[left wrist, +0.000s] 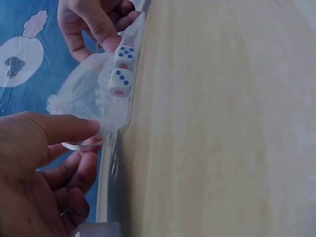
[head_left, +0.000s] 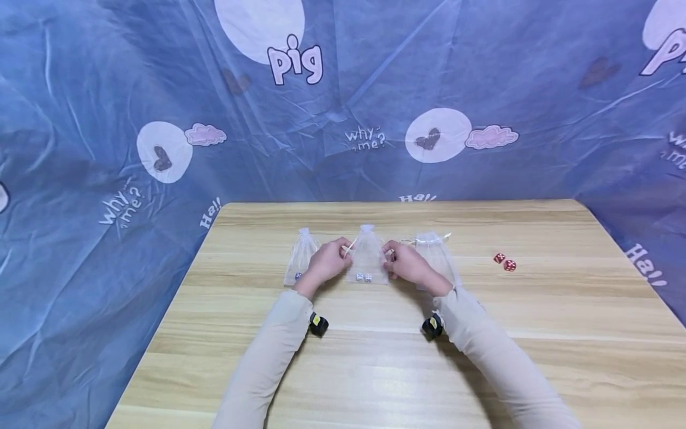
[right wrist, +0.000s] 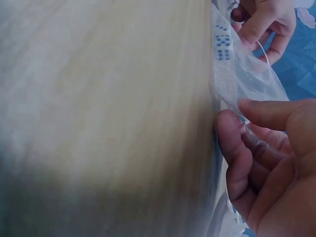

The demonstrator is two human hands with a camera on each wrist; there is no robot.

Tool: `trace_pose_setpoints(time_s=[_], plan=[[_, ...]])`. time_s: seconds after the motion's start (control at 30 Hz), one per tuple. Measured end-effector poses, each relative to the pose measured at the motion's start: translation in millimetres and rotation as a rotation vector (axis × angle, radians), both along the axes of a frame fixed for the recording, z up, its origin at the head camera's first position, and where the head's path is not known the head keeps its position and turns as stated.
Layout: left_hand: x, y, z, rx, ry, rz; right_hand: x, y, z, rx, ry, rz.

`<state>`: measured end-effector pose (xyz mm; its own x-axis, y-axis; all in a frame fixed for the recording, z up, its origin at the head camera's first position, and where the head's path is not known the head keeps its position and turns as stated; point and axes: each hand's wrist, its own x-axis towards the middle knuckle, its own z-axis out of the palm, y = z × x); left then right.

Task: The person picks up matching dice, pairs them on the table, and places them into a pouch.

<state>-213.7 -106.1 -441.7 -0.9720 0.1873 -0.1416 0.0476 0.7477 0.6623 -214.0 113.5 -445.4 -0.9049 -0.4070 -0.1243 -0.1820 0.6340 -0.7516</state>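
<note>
A sheer white drawstring bag (head_left: 367,253) lies in the middle of the table, its top gathered. Two white dice (left wrist: 121,74) with blue and red pips sit inside near its bottom edge. My left hand (head_left: 330,260) is at the bag's left side, pinching a thin white drawstring (left wrist: 81,145) between thumb and fingers. On the opposite side, my right hand (head_left: 408,262) has its thumb and curled fingers at the bag's edge, pinching the other string end (right wrist: 247,126).
To the left lies a second gathered bag (head_left: 302,253) with a die inside, partly behind my left hand. A third sheer bag (head_left: 429,240) is partly covered by my right hand. Two red dice (head_left: 505,262) lie farther right on the wooden table (head_left: 375,369).
</note>
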Motion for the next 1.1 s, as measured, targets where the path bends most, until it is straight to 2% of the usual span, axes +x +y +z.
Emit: trace_pose_setpoints(time_s=[0.13,0.27,0.53,0.7,0.87,1.1], plan=[[1.6,0.6,2.1,-0.12,0.013,-0.034,2.6,1,0.8,0.128,0.051,0.007],[2.9,0.2,3.7,-0.151,0.018,-0.052,4.1,5,3.0,0.165,0.06,0.025],[4.0,-6.7,8.0,-0.049,0.019,-0.049,5.5,22,13.2,0.087,0.069,0.014],[3.4,-8.1,12.3,-0.04,0.079,-0.05,4.2,37,21.1,0.051,0.13,-0.008],[2.6,0.3,21.0,-0.007,0.121,-0.067,1.5,57,25.7,0.004,0.159,-0.053],[-0.9,20.9,28.5,0.04,0.136,-0.101,0.9,83,28.1,0.034,0.149,-0.097]])
